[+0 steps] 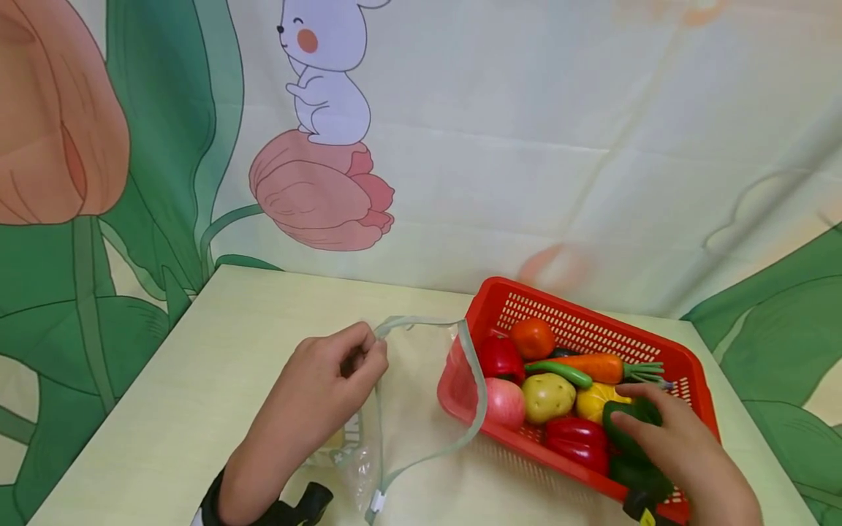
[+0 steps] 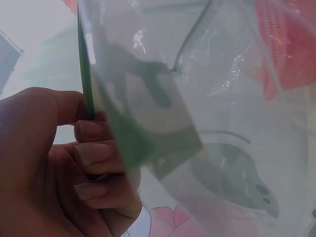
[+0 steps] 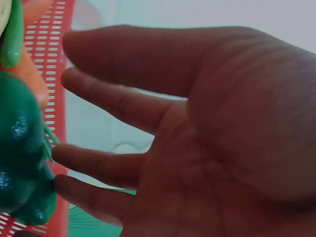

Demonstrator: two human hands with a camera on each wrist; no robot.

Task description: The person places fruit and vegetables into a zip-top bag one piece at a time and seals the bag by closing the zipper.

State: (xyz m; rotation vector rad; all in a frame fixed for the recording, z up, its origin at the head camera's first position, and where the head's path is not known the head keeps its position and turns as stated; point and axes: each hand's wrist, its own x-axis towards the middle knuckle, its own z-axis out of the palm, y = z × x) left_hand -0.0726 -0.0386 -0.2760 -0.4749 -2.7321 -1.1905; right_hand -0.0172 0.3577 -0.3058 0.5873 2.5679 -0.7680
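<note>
Clear plastic, trimmed in grey-green, forms the zip bag at the lower middle of the frame, its mouth spread into a loop. The left hand pinches that trim at the loop's upper left, fingers curled in tight; this single grip seems to hold the soft film up and its two edges apart. A white slider sits at the loop's bottom end, well clear of the fingers, which probably leaves the whole mouth undone.

At the lower right, the red perforated basket stands on the surface beside the bag, apparently for short reach. Its walls corral loose produce: a potato, a carrot and a glossy red bell pepper among others.

The right hand is over the dark green bell pepper near the basket's right end, fingers wide and holding nothing, a spread that suits its bulk. Whether they touch it, I cannot tell.
</note>
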